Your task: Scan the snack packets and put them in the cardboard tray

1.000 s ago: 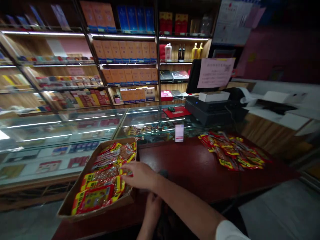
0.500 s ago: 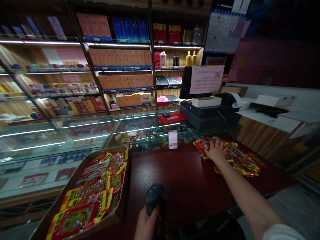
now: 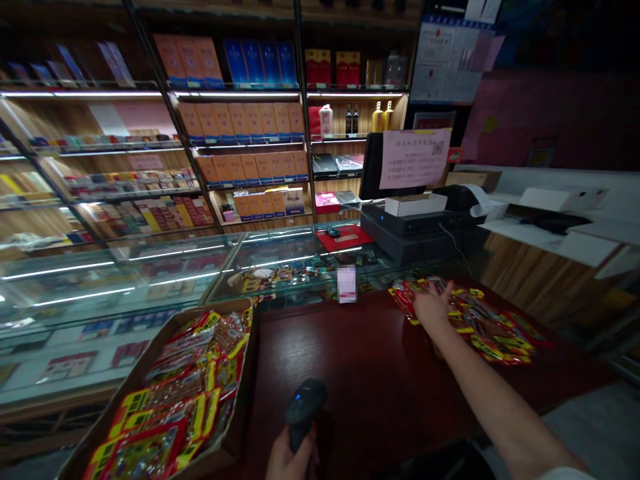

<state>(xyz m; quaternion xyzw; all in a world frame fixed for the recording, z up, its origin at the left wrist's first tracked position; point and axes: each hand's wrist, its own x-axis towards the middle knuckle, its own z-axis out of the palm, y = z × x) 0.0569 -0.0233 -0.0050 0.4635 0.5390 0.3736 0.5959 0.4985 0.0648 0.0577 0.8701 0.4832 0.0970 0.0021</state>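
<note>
My left hand [image 3: 293, 459] is closed around the handle of a dark barcode scanner [image 3: 306, 403], low in the middle of the view. The scanner's head points up and away, with a small blue light on it. To the right, my right hand [image 3: 433, 310] lies on a loose pile of red and yellow snack packets [image 3: 493, 327]. Its fingers are apart and reach over the packets, their tips partly hidden among them. At the left, a cardboard box [image 3: 249, 373] holds many similar packets [image 3: 175, 390].
The dark red tabletop [image 3: 350, 360] lies between box and pile. Behind it stand a small white card [image 3: 347, 285], a glass counter [image 3: 225, 267], a red mouse pad [image 3: 350, 238], and a monitor with a pink sign [image 3: 415, 159] above a black cash drawer [image 3: 420, 233]. Shelves of boxes line the back.
The view has shifted slightly, with the table lower in it. My right hand's fingers have sunk further among the packets. The scanner stays in my left hand.
</note>
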